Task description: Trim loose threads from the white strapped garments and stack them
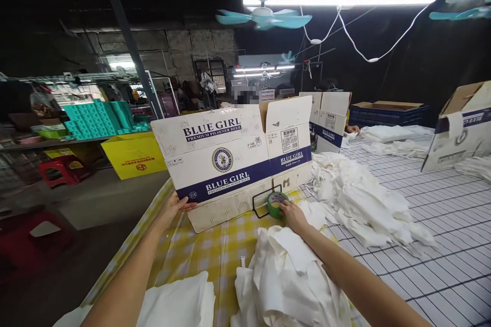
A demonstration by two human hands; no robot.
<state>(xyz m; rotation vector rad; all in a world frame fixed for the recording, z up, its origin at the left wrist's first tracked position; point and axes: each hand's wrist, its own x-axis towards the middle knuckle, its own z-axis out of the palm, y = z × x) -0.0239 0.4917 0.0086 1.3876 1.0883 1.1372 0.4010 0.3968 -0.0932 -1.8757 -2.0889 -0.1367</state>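
Observation:
A white and blue Blue Girl beer carton (245,163) stands upright as an opened-out cardboard panel on a yellow checked cloth (180,260). My left hand (173,210) grips its lower left edge, thumb on the printed face. In front of the carton's lower right part, my right hand (293,217) has its fingers closed on a roll of green tape (273,210). A black wire stand (259,213) is right beside the tape. Below my right arm lies a heap of crumpled white fabric (284,271), and a flatter white stack (180,301) sits near my left forearm.
More white fabric (356,194) is piled on the black-lined white cloth (441,214) to the right. Other cartons (460,138) stand farther back, near another person's hand (352,129). Left of the table are a yellow box (134,156) and red stools (63,171).

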